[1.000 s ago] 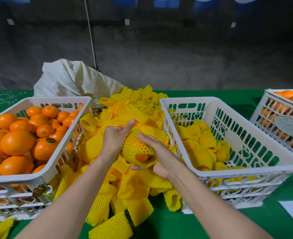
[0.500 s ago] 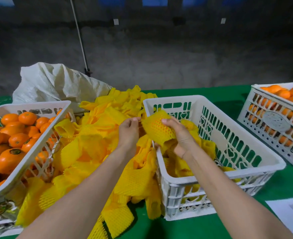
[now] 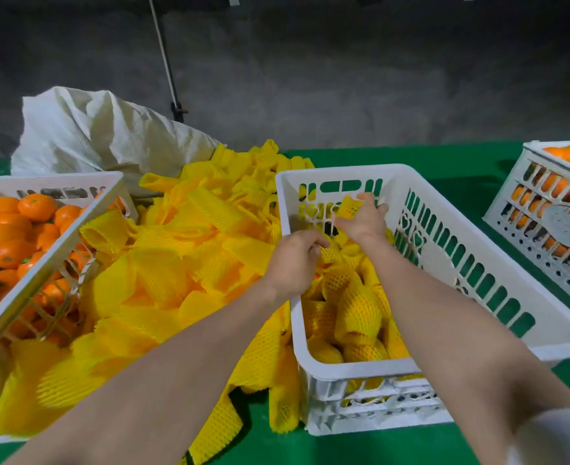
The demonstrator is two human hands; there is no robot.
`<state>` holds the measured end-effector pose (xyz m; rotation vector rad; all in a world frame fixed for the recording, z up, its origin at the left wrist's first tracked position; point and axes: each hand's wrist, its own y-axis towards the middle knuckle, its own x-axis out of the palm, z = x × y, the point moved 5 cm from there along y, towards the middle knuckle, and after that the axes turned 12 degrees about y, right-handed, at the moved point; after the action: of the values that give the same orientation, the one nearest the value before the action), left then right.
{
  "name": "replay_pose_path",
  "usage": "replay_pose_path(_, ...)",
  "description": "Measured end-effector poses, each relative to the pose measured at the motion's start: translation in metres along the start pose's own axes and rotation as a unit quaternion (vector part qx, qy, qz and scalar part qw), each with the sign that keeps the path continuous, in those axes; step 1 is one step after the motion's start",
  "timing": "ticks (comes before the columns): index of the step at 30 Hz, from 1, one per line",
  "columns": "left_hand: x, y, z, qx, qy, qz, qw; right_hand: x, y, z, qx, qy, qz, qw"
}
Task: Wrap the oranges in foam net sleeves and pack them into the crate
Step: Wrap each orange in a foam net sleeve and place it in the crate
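One wrapped orange (image 3: 349,207), right grip (image 3: 364,223), over crate (image 3: 344,171)

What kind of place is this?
Probably a fruit packing station: a basket of loose oranges, a heap of yellow foam sleeves on a green table, and a white crate filling with wrapped oranges.
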<state>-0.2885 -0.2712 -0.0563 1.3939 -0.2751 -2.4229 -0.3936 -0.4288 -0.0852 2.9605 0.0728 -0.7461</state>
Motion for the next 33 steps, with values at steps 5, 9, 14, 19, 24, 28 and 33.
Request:
replay_pose_path(5, 0.0, 0.0, 0.001, 0.015, -0.006, 0.007, 1.0, 0.039, 0.005, 0.036, 0.012, -0.162, -0.15, 0.975)
replay_pose_path(9, 0.0, 0.001, 0.0, 0.013, -0.005, 0.021, 1.0, 0.048, -0.001, 0.029, -0.017, -0.264, -0.181, 0.947)
replay_pose_path(14, -0.002, -0.001, 0.003, -0.002, -0.013, 0.021, 1.0, 0.052, -0.021, -0.005, -0.067, -0.27, -0.18, 0.943)
replay_pose_path(19, -0.019, -0.019, -0.005, -0.022, -0.095, 0.036, 0.995, 0.039, -0.047, -0.063, -0.203, -0.147, -0.128, 0.96)
replay_pose_path(24, -0.052, -0.041, -0.049, -0.085, -0.162, 0.064, 0.981, 0.031, -0.092, -0.106, -0.284, -0.067, -0.101, 0.951)
replay_pose_path(28, -0.09, -0.058, -0.092, -0.147, -0.198, 0.099, 0.964, 0.051, -0.154, -0.144, -0.358, -0.022, -0.155, 0.92)
replay_pose_path(33, -0.135, -0.09, -0.152, -0.245, -0.208, 0.159, 0.933, 0.117, -0.192, -0.147, -0.303, -0.157, -0.283, 0.897)
